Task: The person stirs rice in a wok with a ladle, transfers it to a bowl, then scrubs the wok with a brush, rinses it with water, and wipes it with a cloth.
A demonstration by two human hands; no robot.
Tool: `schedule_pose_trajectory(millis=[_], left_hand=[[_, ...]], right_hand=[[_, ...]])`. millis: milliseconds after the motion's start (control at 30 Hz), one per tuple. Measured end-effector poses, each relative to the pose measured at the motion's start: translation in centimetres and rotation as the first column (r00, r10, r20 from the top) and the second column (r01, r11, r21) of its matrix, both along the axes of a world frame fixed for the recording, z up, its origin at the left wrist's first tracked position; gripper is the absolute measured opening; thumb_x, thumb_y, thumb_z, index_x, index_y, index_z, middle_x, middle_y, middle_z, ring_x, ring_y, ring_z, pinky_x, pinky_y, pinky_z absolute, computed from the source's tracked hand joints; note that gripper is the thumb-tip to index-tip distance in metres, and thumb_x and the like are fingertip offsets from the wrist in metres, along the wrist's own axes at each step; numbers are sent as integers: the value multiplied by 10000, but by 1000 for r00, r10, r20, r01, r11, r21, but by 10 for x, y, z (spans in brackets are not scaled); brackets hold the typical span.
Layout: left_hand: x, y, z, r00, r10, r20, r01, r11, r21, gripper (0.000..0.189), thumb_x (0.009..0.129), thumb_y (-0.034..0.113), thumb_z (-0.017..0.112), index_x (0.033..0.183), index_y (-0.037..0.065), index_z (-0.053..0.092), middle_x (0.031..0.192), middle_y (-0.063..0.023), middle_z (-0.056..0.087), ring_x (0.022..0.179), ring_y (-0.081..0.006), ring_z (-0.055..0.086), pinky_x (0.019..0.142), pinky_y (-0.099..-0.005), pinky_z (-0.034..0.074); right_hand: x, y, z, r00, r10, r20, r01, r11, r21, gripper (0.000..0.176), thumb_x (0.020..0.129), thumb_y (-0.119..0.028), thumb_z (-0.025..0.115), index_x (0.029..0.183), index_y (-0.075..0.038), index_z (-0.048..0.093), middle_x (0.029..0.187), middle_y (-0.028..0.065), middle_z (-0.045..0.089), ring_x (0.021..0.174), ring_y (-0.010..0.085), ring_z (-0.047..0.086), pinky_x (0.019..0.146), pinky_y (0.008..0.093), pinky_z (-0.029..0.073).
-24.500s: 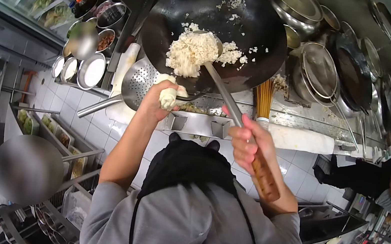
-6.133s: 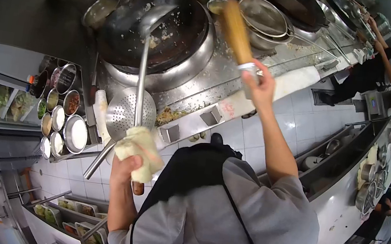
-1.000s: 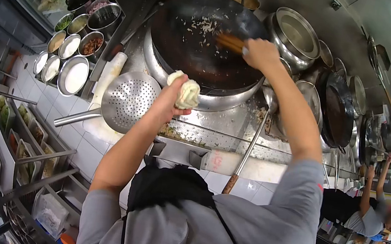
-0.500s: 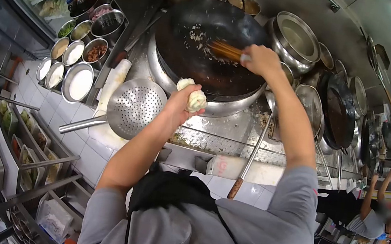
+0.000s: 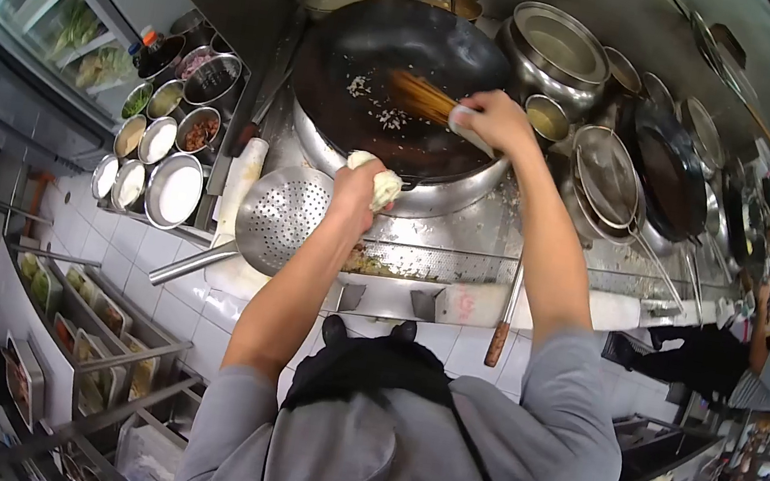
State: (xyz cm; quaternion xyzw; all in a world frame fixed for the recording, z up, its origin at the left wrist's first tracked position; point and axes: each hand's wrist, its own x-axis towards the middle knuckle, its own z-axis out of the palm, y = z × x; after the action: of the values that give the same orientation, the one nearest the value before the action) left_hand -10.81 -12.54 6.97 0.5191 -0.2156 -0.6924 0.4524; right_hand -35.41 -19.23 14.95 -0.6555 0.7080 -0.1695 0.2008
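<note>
My left hand (image 5: 358, 199) is closed around a bunched white cloth (image 5: 387, 189) at the near rim of a large black wok (image 5: 402, 29). Whether the rim is pinched inside the cloth is hidden. In my right hand (image 5: 504, 124) is a bamboo wok brush (image 5: 429, 102), gripped by its pale-wrapped end. Its bristles reach down into the wok and are blurred. Small whitish food bits (image 5: 390, 120) lie in two patches on the wok's dark inner surface.
A perforated strainer (image 5: 284, 218) rests left of the wok. Steel bowls of ingredients, one with white powder (image 5: 176, 189), stand farther left. A ladle handle (image 5: 500, 332) juts over the front edge. Pots (image 5: 560, 53), sieves (image 5: 607, 174) and another wok line the right. A co-worker (image 5: 725, 366) stands far right.
The brush has swept leftward across the wok, and the food bits lie in different patches. The left hand stays at the rim with the cloth. The whole view has shifted slightly.
</note>
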Motion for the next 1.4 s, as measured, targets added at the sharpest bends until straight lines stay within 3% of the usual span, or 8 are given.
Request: schedule_pose_trajectory(millis=[200,467,600,733,900,1000,1200,1400], left_hand=[[38,29,22,996,55,74,-34,963,-267,187,781,14,601,961,-23,570,768,-117,621,552,-234,627,385,-350,480],[38,75,-6,947,212,240,-29,803,-596,417,728,-13,642,1117,-71,505,912,-126,642,767,-207,642,689,-331,535],[62,83,8,936,211,282,14,777,-630,439,733,-10,643,1140,-71,489,879,-121,645,734,-200,642,675,-329,538],[70,76,-11,932,203,300,70,712,-698,435,741,20,666,1133,-63,497,887,-124,646,744,-191,632,690,-330,536],[91,77,-1,930,191,315,82,727,-682,405,759,18,659,1122,-46,490,889,-87,626,741,-157,605,664,-303,511],[87,69,-3,937,202,283,65,698,-713,414,746,10,666,1112,-57,484,880,-87,630,743,-154,611,660,-303,510],[102,73,-7,939,200,278,82,657,-749,383,765,29,659,1105,-49,502,853,-65,621,735,-140,594,668,-287,498],[106,69,-27,901,252,354,139,605,-784,410,758,30,668,1126,-45,503,877,-74,623,756,-160,613,713,-300,521]], right_hand=[[33,125,-21,706,-22,708,156,980,-126,786,824,-271,793,1488,-52,434,1271,133,644,1096,190,637,931,317,519],[175,86,16,827,-117,550,320,902,-290,668,826,-295,698,1440,-153,479,1193,280,653,1143,436,618,1015,464,480],[132,88,23,675,-267,688,454,885,-102,704,824,-300,720,1458,-134,463,1083,229,705,736,350,722,652,416,592],[190,147,30,800,104,591,129,932,-339,701,818,-283,713,1461,-144,474,1309,201,634,1088,363,667,1026,391,482],[141,134,9,680,-352,643,370,922,114,745,792,-342,727,1468,-160,473,1233,250,652,923,383,709,938,414,535],[185,158,7,892,33,451,199,867,-456,741,780,-370,725,1443,-125,503,1233,265,648,873,384,714,930,409,538],[145,157,-27,815,-344,466,422,904,-71,656,815,-277,729,1421,-132,523,1173,175,704,1057,308,694,939,379,532],[198,197,2,822,-96,561,217,964,-152,674,788,-268,731,1420,-127,543,1070,214,722,914,334,708,862,406,536]])
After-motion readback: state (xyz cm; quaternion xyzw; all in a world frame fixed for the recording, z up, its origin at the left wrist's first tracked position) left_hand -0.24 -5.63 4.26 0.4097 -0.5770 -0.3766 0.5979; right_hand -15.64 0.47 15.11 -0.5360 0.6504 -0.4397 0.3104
